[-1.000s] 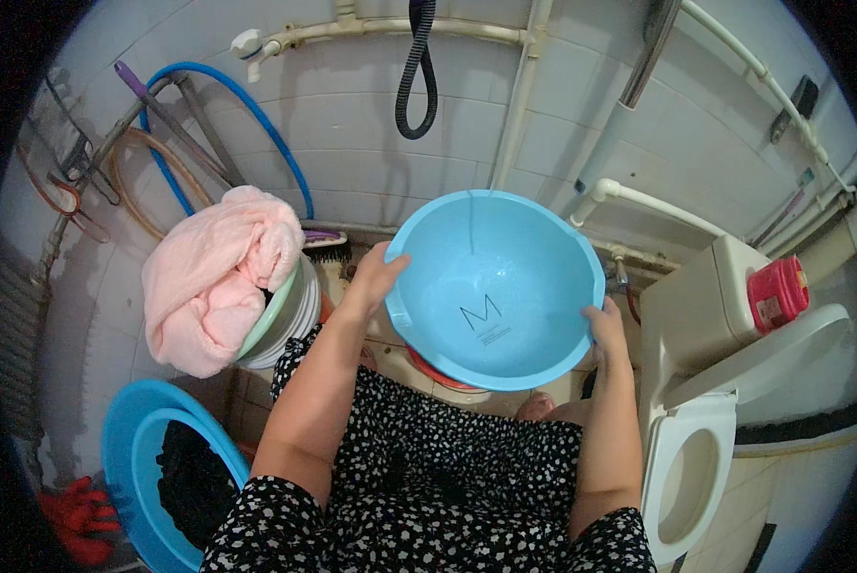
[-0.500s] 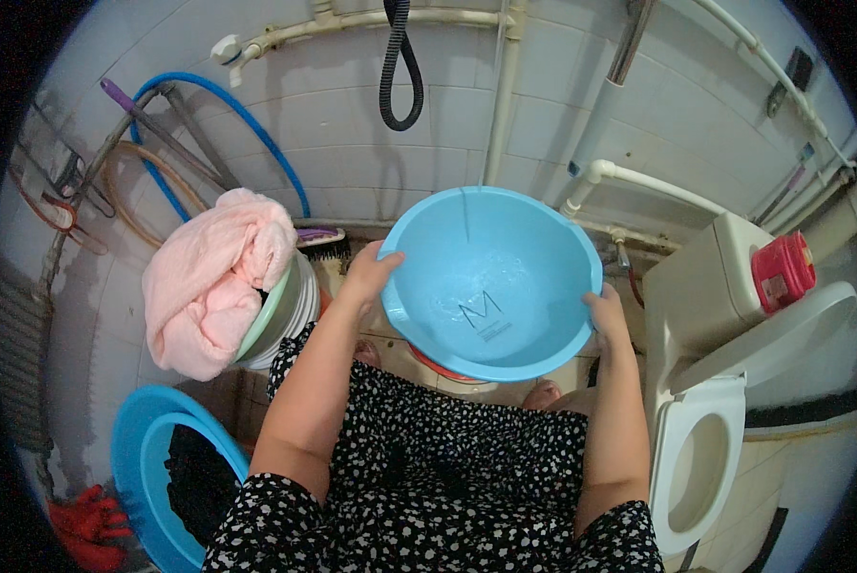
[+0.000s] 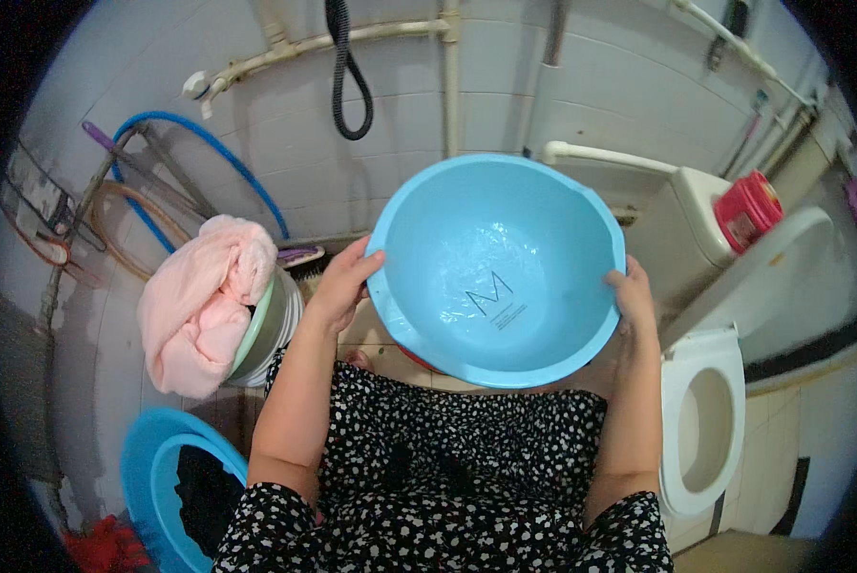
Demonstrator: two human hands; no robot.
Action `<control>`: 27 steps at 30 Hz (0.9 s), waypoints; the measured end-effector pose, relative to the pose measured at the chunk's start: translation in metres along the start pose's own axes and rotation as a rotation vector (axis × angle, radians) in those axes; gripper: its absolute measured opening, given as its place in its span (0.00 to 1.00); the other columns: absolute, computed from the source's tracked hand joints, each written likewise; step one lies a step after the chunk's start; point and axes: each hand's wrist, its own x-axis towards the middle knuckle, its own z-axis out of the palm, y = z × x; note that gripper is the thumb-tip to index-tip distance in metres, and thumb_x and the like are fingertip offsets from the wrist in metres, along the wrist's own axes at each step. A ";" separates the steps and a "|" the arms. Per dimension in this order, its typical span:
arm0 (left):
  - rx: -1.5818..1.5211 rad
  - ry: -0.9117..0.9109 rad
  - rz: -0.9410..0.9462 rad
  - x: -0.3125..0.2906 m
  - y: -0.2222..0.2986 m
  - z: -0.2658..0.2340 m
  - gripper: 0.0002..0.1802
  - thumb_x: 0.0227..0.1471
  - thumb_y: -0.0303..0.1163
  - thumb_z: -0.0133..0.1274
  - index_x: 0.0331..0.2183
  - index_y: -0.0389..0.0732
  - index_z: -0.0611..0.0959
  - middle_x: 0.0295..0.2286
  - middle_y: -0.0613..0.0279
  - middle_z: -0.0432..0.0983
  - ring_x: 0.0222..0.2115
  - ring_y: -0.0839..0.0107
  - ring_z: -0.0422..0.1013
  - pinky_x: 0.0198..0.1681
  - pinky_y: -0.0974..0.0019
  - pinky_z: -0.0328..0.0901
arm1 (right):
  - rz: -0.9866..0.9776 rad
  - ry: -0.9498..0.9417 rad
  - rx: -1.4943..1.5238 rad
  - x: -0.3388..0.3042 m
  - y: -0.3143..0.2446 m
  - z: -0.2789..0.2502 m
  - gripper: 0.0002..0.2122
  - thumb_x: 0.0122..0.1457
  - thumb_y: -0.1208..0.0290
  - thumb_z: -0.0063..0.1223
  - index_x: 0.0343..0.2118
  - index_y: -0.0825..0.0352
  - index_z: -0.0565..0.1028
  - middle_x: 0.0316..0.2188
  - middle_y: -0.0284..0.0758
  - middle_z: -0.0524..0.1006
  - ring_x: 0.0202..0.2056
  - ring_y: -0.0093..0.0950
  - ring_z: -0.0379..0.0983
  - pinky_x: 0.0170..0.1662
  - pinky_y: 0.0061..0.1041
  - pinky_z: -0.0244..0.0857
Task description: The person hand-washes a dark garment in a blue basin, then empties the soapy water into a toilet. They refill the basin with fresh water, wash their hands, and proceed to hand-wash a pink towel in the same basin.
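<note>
A light blue plastic basin (image 3: 447,248) is held up in front of me, with a little water glinting on its bottom. My left hand (image 3: 340,286) grips its left rim, the thumb over the edge and the fingers beneath. On the opposite side my right hand (image 3: 633,292) clasps the right rim in the same way. The basin tilts slightly toward me, so its whole inside shows. Beneath it, most of a red object on the floor is hidden.
Pink cloth (image 3: 204,306) is heaped on a bucket (image 3: 277,329) at the left. Below it stands a blue tub (image 3: 147,468) with black cloth (image 3: 204,497). Red gloves (image 3: 108,546) lie beside that. A toilet (image 3: 703,435) is at right, a red container (image 3: 748,212) on its tank.
Both hands have brought the basin closer and a little to the right, and it looks larger and more turned. The whole view has shifted and tilted too.
</note>
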 end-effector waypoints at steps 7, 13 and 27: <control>-0.174 -0.253 0.223 -0.043 0.080 0.063 0.28 0.52 0.31 0.48 0.54 0.34 0.62 0.43 0.61 0.70 0.42 0.76 0.68 0.45 0.71 0.64 | -0.173 0.076 0.173 -0.098 -0.097 -0.070 0.21 0.47 0.79 0.46 0.47 0.74 0.63 0.34 0.40 0.72 0.33 0.28 0.71 0.38 0.26 0.67; -0.154 -0.470 0.147 -0.089 0.119 0.171 0.25 0.53 0.31 0.47 0.52 0.34 0.63 0.38 0.60 0.72 0.36 0.74 0.71 0.40 0.70 0.68 | -0.242 0.297 0.070 -0.201 -0.126 -0.188 0.20 0.52 0.68 0.51 0.46 0.74 0.66 0.32 0.41 0.74 0.31 0.29 0.73 0.35 0.26 0.70; -0.059 -1.017 -0.827 -0.134 -0.077 0.421 0.19 0.54 0.32 0.42 0.45 0.31 0.67 0.40 0.53 0.70 0.39 0.63 0.70 0.41 0.61 0.69 | -0.200 0.452 0.298 -0.327 -0.187 -0.406 0.13 0.52 0.70 0.53 0.39 0.71 0.74 0.26 0.37 0.76 0.27 0.21 0.74 0.29 0.21 0.73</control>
